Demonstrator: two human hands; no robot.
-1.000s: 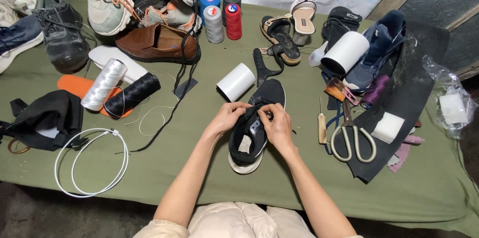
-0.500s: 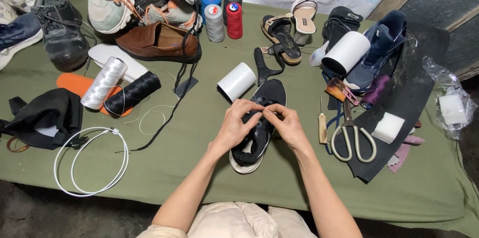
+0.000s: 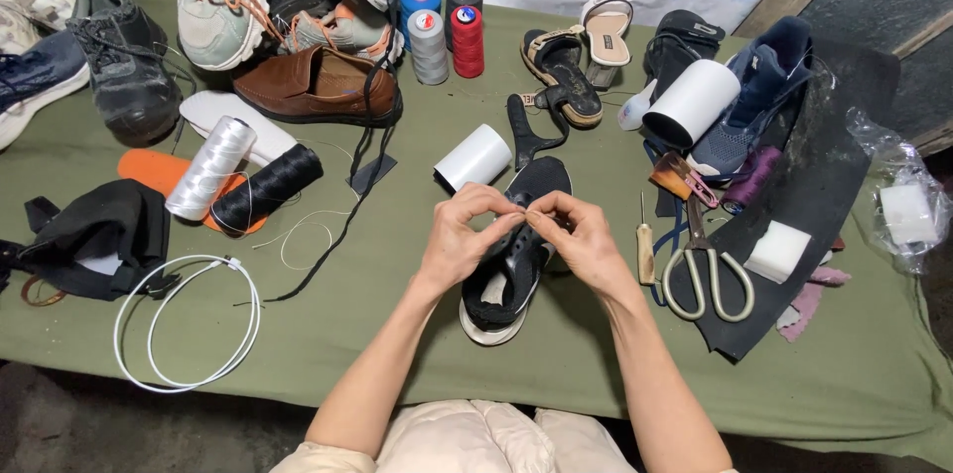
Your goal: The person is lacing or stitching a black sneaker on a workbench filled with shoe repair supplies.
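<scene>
Both hands meet above a black shoe (image 3: 516, 265) lying mid-worktop, toe toward the person. Left hand (image 3: 459, 235) and right hand (image 3: 581, 235) have fingertips pinched together, tips touching each other; what they pinch is too small to tell. The shoe sits on the green worktop (image 3: 397, 334), white sole edge showing near the heel. Just beyond it, a white roll (image 3: 474, 156). To the right, an awl (image 3: 645, 245) and scissors (image 3: 700, 270) on a black sheet. To the left, white thread spool (image 3: 210, 167) beside black thread spool (image 3: 266, 187), and a coiled white cord (image 3: 184, 324). Thread cones (image 3: 442, 26) and more shoes at the far edge.
</scene>
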